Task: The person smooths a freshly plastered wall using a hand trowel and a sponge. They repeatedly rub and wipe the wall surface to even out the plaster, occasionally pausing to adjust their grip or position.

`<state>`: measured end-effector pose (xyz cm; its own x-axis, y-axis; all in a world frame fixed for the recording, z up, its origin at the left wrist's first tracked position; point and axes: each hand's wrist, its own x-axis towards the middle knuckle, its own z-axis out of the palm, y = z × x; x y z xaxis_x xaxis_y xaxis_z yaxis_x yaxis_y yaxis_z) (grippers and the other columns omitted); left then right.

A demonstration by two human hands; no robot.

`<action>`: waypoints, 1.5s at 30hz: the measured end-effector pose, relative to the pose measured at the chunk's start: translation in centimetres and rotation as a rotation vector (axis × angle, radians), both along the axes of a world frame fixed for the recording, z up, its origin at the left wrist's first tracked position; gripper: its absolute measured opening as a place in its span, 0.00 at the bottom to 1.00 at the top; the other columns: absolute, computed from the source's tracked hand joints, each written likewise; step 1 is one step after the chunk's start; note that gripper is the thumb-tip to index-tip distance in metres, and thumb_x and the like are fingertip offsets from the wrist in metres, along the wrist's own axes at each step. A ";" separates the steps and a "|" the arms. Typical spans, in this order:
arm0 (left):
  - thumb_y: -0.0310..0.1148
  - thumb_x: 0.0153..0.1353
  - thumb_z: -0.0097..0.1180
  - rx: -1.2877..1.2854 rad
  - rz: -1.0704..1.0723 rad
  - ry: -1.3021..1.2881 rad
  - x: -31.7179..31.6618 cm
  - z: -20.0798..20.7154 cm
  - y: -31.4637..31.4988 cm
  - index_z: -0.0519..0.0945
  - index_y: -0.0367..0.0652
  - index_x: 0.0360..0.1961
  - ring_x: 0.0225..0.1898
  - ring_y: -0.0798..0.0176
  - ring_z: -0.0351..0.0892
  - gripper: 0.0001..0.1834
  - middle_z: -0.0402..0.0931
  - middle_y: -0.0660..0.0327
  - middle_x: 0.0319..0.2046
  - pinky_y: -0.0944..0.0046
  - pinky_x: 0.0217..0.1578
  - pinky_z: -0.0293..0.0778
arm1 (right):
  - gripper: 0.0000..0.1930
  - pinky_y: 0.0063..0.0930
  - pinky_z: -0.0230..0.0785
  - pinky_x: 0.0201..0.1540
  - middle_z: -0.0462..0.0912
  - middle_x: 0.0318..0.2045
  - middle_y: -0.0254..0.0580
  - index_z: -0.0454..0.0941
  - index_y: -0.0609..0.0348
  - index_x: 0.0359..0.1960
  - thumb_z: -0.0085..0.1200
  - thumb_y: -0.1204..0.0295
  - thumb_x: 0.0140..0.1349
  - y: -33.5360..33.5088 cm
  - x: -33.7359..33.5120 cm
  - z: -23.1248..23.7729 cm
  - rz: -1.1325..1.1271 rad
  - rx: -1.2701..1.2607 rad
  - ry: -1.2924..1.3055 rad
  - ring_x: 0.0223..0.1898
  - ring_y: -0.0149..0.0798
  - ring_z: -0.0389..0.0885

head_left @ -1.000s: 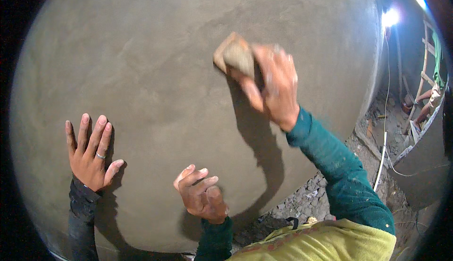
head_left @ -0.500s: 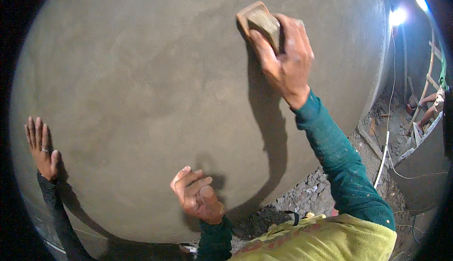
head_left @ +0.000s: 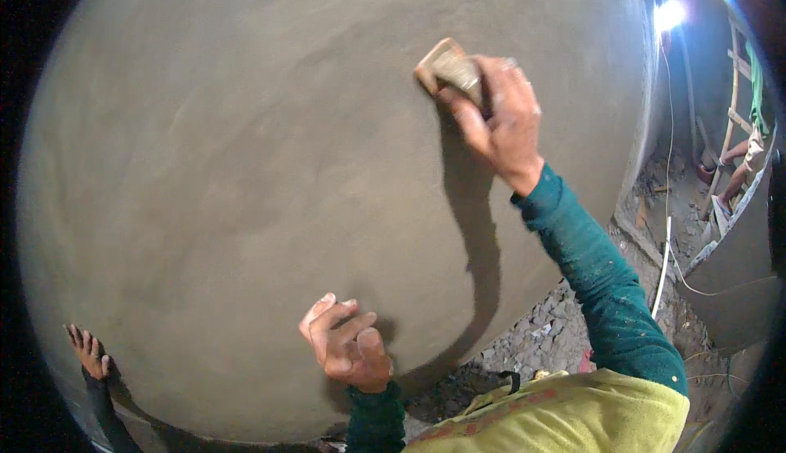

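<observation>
My right hand (head_left: 509,121), in a teal sleeve, grips a small plastering float (head_left: 456,72) with a worn brown edge and a grey block-like handle. The float lies against a smooth grey-brown plastered wall (head_left: 270,166), which curves away in this view. Thumb and fingers wrap the handle from either side, and the float's face is hidden. Lower down, my left hand (head_left: 350,351) hovers just off the plaster with loosely curled fingers apart and nothing in them. Its shadow falls on the surface behind it.
A co-worker's hand (head_left: 88,353) in a black sleeve is at the wall's lower left. Rubble (head_left: 532,330) lies along the wall's foot. At the right are a white pipe (head_left: 662,269), cables, a wooden ladder (head_left: 731,117), another person's legs (head_left: 741,171) and a bright lamp (head_left: 670,15).
My right hand and the float have slid a little down the wall. My left hand stays nearly in place. The co-worker's hand has moved down the wall at the left.
</observation>
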<state>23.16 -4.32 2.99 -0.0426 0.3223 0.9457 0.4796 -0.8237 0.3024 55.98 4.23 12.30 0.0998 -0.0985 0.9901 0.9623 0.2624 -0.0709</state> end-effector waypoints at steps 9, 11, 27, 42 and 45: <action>0.47 0.69 0.61 0.013 0.002 0.012 1.6 -0.8 2.1 0.86 0.40 0.26 0.54 0.44 0.77 0.22 0.83 0.58 0.40 0.45 0.54 0.76 | 0.27 0.48 0.78 0.49 0.84 0.44 0.57 0.81 0.65 0.57 0.66 0.56 0.66 2.9 3.9 -0.4 -0.017 0.055 0.023 0.44 0.56 0.85; 0.47 0.69 0.61 -0.017 -0.014 -0.059 1.7 -0.9 2.2 0.86 0.40 0.26 0.54 0.44 0.78 0.22 0.83 0.58 0.39 0.45 0.54 0.77 | 0.29 0.51 0.78 0.53 0.85 0.47 0.61 0.80 0.68 0.58 0.64 0.53 0.67 4.1 6.3 1.9 -0.031 0.030 0.163 0.47 0.60 0.85; 0.33 0.61 0.59 -0.022 -0.038 0.003 3.4 -1.3 3.0 0.86 0.42 0.28 0.52 0.45 0.79 0.09 0.84 0.58 0.39 0.46 0.54 0.77 | 0.29 0.53 0.78 0.50 0.86 0.45 0.57 0.81 0.64 0.58 0.64 0.53 0.65 5.2 5.6 4.5 -0.002 0.120 -0.040 0.47 0.60 0.85; 0.34 0.64 0.60 -0.200 -0.027 -0.142 4.4 -3.5 2.2 0.87 0.42 0.32 0.53 0.46 0.80 0.09 0.85 0.57 0.40 0.48 0.54 0.77 | 0.24 0.49 0.78 0.38 0.86 0.37 0.57 0.82 0.65 0.47 0.64 0.53 0.66 5.6 9.4 10.3 -0.079 0.120 0.044 0.36 0.51 0.86; 0.31 0.61 0.60 -0.191 -0.004 -0.042 5.2 -3.1 1.5 0.87 0.43 0.32 0.54 0.45 0.80 0.06 0.85 0.57 0.40 0.48 0.53 0.77 | 0.21 0.47 0.78 0.40 0.85 0.38 0.53 0.83 0.60 0.51 0.65 0.56 0.66 6.0 3.6 10.8 -0.021 0.130 -0.065 0.37 0.53 0.85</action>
<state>28.41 -2.79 -0.10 -0.0793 0.4964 0.8644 0.4599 -0.7512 0.4736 59.57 10.22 23.14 0.0322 -0.2278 0.9732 0.9692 0.2449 0.0253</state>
